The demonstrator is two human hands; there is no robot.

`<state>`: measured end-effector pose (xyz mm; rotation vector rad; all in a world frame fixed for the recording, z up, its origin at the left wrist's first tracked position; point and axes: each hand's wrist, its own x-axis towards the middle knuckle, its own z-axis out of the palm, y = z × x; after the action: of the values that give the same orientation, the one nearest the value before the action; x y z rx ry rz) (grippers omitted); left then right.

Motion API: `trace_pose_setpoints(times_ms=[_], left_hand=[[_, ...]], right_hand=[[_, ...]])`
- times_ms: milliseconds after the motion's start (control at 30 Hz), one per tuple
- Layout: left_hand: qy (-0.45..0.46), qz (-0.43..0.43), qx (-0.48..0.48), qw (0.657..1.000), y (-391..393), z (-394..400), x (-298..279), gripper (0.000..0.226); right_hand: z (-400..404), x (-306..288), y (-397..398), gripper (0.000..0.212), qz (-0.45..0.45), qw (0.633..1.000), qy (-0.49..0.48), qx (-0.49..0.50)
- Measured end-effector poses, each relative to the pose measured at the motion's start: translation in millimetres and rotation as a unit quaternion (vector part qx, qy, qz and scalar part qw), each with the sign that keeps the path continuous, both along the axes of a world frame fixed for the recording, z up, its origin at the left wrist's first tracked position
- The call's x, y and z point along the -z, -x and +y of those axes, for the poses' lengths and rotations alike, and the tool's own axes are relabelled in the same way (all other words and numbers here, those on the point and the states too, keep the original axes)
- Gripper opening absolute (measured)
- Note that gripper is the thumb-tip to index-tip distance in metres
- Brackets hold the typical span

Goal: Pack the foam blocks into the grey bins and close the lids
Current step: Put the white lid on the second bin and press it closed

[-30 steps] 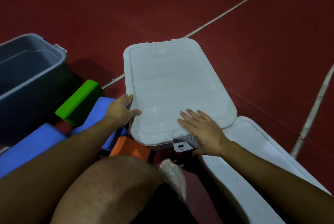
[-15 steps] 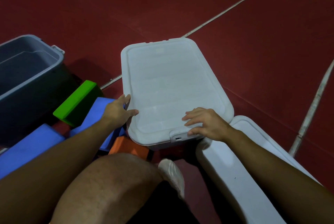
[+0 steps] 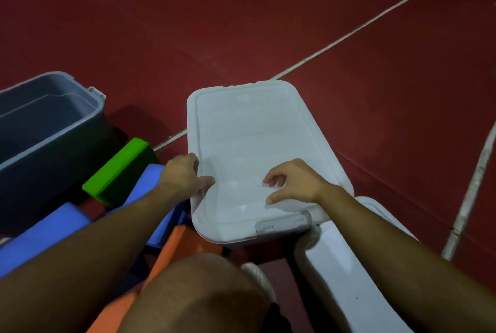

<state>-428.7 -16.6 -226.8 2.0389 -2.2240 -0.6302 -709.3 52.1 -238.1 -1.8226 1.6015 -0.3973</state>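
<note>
Gripping the white lid's (image 3: 255,150) left edge with my left hand (image 3: 182,174), I rest my right hand (image 3: 292,182) on top, fingers curled, holding nothing. This lid sits closed on its bin. Green (image 3: 118,171), blue (image 3: 45,233) and orange foam blocks (image 3: 185,244) lie left, beside an open grey bin (image 3: 48,128).
</note>
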Motion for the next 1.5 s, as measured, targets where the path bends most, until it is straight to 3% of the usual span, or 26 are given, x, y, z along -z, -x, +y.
trace_pose_setpoints(times_ms=[133, 467, 600, 767, 900, 1067, 1200, 1333, 1433, 1500], left_hand=[[0.002, 0.007, 0.018, 1.000, 8, -23, 6, 0.082], [0.089, 0.007, 0.050, 0.995, 13, -113, 26, 0.069], [0.106, 0.017, 0.061, 0.992, 19, -149, 40, 0.079], [0.184, -0.007, 0.060, 0.981, 20, -163, 62, 0.083], [0.190, 0.001, 0.068, 0.980, 20, -167, 69, 0.083], [0.191, 0.049, 0.055, 0.979, 18, -165, 69, 0.081], [0.188, 0.060, 0.048, 0.979, 16, -164, 70, 0.081], [0.179, 0.074, 0.037, 0.980, 15, -165, 70, 0.084], [0.175, 0.080, 0.033, 0.981, 16, -165, 69, 0.086], [0.171, 0.078, 0.031, 0.982, 17, -164, 68, 0.087]], right_hand=[[-55, -1, -29, 0.061, 0.019, 0.999, 0.040, 0.026], [-236, 3, -60, 0.073, 0.133, 0.977, 0.150, 0.069], [-304, 9, -59, 0.088, 0.210, 0.958, 0.175, 0.086], [-365, 12, -52, 0.140, 0.293, 0.953, 0.070, 0.031], [-393, 14, -45, 0.163, 0.292, 0.954, -0.059, -0.042], [-414, 15, -47, 0.158, 0.258, 0.951, -0.158, -0.064], [-415, 12, -53, 0.158, 0.241, 0.952, -0.179, -0.059], [-404, 7, -57, 0.165, 0.270, 0.959, -0.078, -0.041], [-381, 5, -57, 0.144, 0.311, 0.949, 0.054, 0.005], [-365, 9, -56, 0.129, 0.290, 0.950, 0.109, 0.039]])
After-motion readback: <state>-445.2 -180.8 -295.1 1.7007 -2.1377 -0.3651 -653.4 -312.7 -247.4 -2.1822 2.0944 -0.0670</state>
